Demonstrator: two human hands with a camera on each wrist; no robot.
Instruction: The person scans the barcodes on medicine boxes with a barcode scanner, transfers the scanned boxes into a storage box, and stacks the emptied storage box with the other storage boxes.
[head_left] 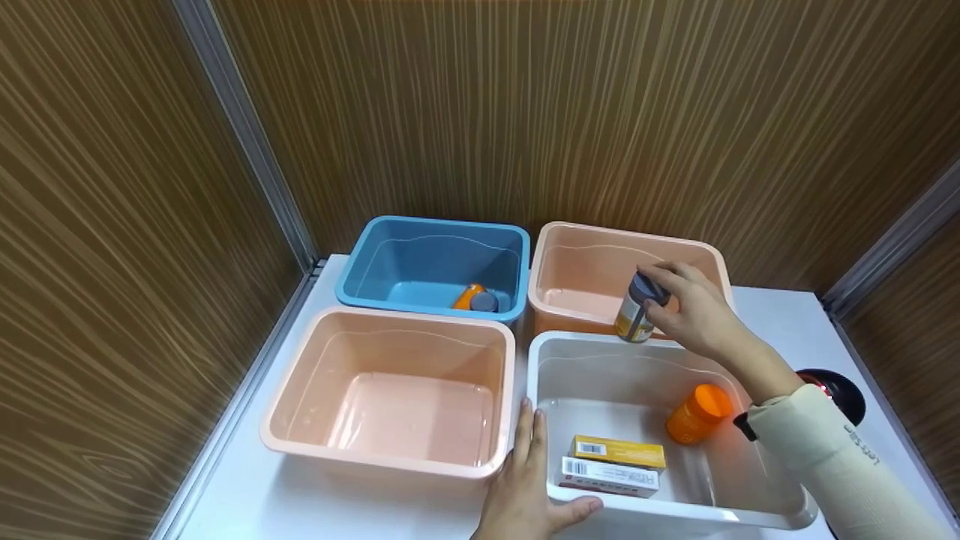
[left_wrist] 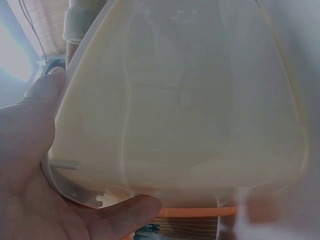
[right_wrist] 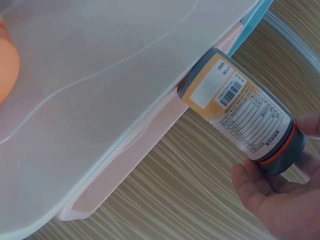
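My right hand [head_left: 694, 311] pinches a grey-capped pill bottle [head_left: 636, 311] by its lid. The bottle hangs tilted where the white bin's back rim meets the front of the far pink bin [head_left: 551, 300]. Its orange and white label [right_wrist: 245, 112] with a barcode shows in the right wrist view. My left hand [head_left: 523, 484] rests on the near left corner of the white bin [head_left: 536, 375], thumb apart from the straight fingers. Inside the white bin an orange bottle [head_left: 699, 415] leans near the right wall. A yellow box [head_left: 619, 452] and a white box [head_left: 609, 478] lie near its front.
A blue bin [head_left: 360, 277] at the back left holds an orange bottle with a grey cap [head_left: 484, 302]. The near left pink bin [head_left: 300, 390] stands beside the white one. A black rounded object [head_left: 844, 397] sits right of my forearm. Wood-patterned panels [head_left: 480, 112] enclose the table.
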